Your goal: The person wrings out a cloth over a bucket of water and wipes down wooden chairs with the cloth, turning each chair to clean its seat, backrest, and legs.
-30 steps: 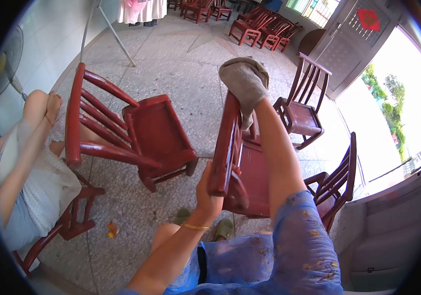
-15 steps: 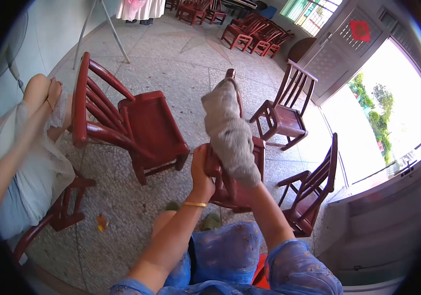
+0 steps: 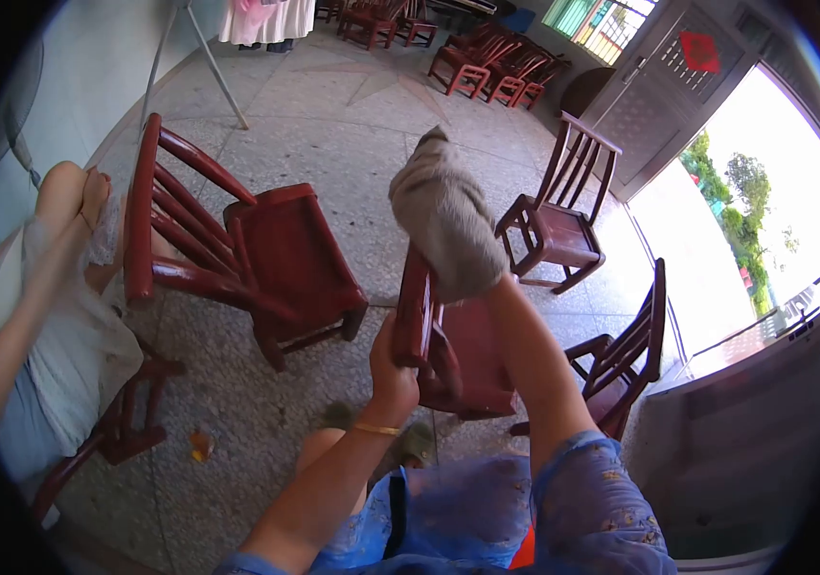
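Note:
My left hand point(image 3: 394, 369) is closed around the near end of the top rail of a dark red wooden chair point(image 3: 474, 359), which stands in front of my knees with its back towards me. A grey knitted cover point(image 3: 450, 216), like a sock or mitten, hides my right hand point(image 3: 463, 244) to the wrist. That covered hand lies over the far part of the same rail, and its fingers are hidden. Left of it stands a larger red wooden chair point(image 3: 285, 235) with a slatted back.
Two more wooden chairs stand at the right, one slatted point(image 3: 563, 225), one nearer the wall point(image 3: 621, 374). A seated person's legs and arm point(image 3: 56, 316) are at the left. Stacked chairs point(image 3: 491, 67) stand at the back; a doorway point(image 3: 736, 201) is open at the right.
My covered right hand has shifted over the far end of the rail, which stuck out beyond it before. The chair back has tipped or turned slightly; my left hand stays at its near end.

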Tool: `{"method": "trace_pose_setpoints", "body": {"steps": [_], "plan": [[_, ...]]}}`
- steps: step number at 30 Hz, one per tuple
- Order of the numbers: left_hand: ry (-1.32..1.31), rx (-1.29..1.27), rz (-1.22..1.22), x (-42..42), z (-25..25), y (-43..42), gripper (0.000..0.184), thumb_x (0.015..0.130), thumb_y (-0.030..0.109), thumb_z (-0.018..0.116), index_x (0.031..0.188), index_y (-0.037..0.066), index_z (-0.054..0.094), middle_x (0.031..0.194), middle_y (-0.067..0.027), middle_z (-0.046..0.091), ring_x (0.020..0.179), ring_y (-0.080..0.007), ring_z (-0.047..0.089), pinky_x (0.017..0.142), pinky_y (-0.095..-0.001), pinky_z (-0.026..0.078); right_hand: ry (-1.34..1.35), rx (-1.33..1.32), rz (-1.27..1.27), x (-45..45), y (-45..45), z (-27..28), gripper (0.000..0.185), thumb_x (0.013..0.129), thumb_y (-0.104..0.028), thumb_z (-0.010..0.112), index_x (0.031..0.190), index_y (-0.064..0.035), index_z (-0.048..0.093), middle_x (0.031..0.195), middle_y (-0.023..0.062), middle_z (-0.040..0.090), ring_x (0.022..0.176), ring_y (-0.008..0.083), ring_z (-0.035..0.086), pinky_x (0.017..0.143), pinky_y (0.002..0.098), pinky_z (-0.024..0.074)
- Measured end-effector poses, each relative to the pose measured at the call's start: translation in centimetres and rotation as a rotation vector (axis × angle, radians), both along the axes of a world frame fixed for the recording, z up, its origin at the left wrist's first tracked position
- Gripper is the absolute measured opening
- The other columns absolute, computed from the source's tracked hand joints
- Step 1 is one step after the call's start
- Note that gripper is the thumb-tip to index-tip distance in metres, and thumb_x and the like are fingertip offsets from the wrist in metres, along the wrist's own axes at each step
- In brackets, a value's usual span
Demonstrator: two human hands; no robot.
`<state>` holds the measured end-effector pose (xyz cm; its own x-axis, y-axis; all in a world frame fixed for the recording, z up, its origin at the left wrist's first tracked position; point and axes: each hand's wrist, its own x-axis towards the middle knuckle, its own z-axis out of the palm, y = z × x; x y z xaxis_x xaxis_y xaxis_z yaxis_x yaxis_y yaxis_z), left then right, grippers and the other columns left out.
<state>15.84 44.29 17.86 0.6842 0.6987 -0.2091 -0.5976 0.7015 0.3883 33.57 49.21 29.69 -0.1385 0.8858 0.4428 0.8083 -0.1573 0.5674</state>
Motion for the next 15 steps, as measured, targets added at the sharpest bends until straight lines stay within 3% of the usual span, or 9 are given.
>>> {"method": "trace_pose_setpoints", "body": {"steps": [2, 3, 5, 6, 8, 10, 13, 15], "plan": [[-0.093, 0.119, -0.056, 0.1, -1.1, 0.3, 0.028, 0.102, 0.025, 0.043, 0.117, 0.007, 0.058, 0.106, -0.0032, 0.064, 0.098, -0.0119, 0.061, 0.09, -0.0291, 0.045, 0.188, 0.112, -0.037, 2.8, 1.5, 0.0, 0.016, 0.066, -0.019, 0.074, 0.076, -0.0105, 0.065, 0.084, 0.0112, 0.064, 0.085, 0.023, 0.062, 0.078, 0.0326, 0.0499], [-0.108, 0.122, -0.07, -0.2, -1.4, 0.3, 0.028, 0.103, 0.023, 0.041, 0.119, 0.005, 0.057, 0.106, -0.0054, 0.064, 0.098, -0.0134, 0.061, 0.09, -0.03, 0.047, 0.198, 0.12, -0.034, 4.1, 2.3, 0.6, 0.016, 0.066, -0.019, 0.074, 0.076, -0.0105, 0.065, 0.084, 0.0112, 0.064, 0.085, 0.023, 0.062, 0.078, 0.0326, 0.0499], [-0.043, 0.271, -0.053, -0.6, -0.3, 0.3, 0.029, 0.103, 0.022, 0.04, 0.12, 0.004, 0.056, 0.105, -0.0069, 0.064, 0.097, -0.0147, 0.062, 0.088, -0.0305, 0.048, 0.093, -0.318, -0.247, 5.2, 3.7, 3.4, 0.039, 0.046, -0.031, 0.086, 0.077, -0.0142, 0.07, 0.084, 0.0097, 0.067, 0.085, 0.023, 0.065, 0.08, 0.0305, 0.0513], [0.011, 0.41, -0.034, -0.7, 0.0, 0.3, 0.03, 0.103, 0.021, 0.039, 0.121, 0.002, 0.054, 0.104, -0.0084, 0.065, 0.095, -0.0159, 0.063, 0.087, -0.0309, 0.049, 0.104, -0.312, -0.246, 6.6, 4.5, 3.2, 0.039, 0.046, -0.031, 0.086, 0.077, -0.0142, 0.07, 0.084, 0.0097, 0.067, 0.085, 0.023, 0.065, 0.08, 0.0305, 0.0513], [0.051, 0.431, -0.034, -0.6, 0.2, 0.2, 0.031, 0.102, 0.02, 0.039, 0.121, 0.001, 0.054, 0.103, -0.0097, 0.065, 0.094, -0.0173, 0.063, 0.086, -0.0315, 0.049, 0.242, -0.334, -0.227, 9.0, 5.8, 2.3, 0.054, 0.028, -0.035, 0.089, 0.077, -0.0184, 0.073, 0.085, 0.0071, 0.069, 0.086, 0.0235, 0.067, 0.082, 0.0294, 0.0525], [0.086, 0.456, -0.031, -0.7, 0.5, 0.4, 0.031, 0.102, 0.019, 0.038, 0.122, 0.0, 0.053, 0.101, -0.011, 0.065, 0.092, -0.0187, 0.064, 0.085, -0.032, 0.05, 0.175, -0.341, -0.273, 10.3, 6.2, 1.6, 0.047, 0.032, -0.029, 0.087, 0.076, -0.0175, 0.074, 0.083, 0.0068, 0.07, 0.085, 0.0254, 0.068, 0.081, 0.0319, 0.0532], [0.033, 0.447, -0.036, -0.1, 0.5, 0.4, 0.031, 0.101, 0.021, 0.04, 0.12, 0.001, 0.054, 0.096, -0.0105, 0.065, 0.088, -0.0192, 0.064, 0.082, -0.032, 0.05, 0.57, 0.138, 0.118, 12.1, 6.2, -0.1, 0.027, 0.048, -0.02, 0.081, 0.073, -0.0142, 0.074, 0.078, 0.0103, 0.069, 0.079, 0.0284, 0.068, 0.076, 0.0346, 0.0541], [-0.038, 0.278, -0.047, 0.9, -1.5, 0.2, 0.03, 0.1, 0.024, 0.044, 0.115, 0.001, 0.056, 0.092, -0.0097, 0.064, 0.082, -0.0191, 0.063, 0.078, -0.0316, 0.05, 0.469, 0.077, 0.037, 9.9, 5.6, 1.2, 0.024, 0.05, -0.02, 0.08, 0.071, -0.0143, 0.073, 0.076, 0.0097, 0.069, 0.078, 0.0266, 0.068, 0.073, 0.0351, 0.0543]]}}
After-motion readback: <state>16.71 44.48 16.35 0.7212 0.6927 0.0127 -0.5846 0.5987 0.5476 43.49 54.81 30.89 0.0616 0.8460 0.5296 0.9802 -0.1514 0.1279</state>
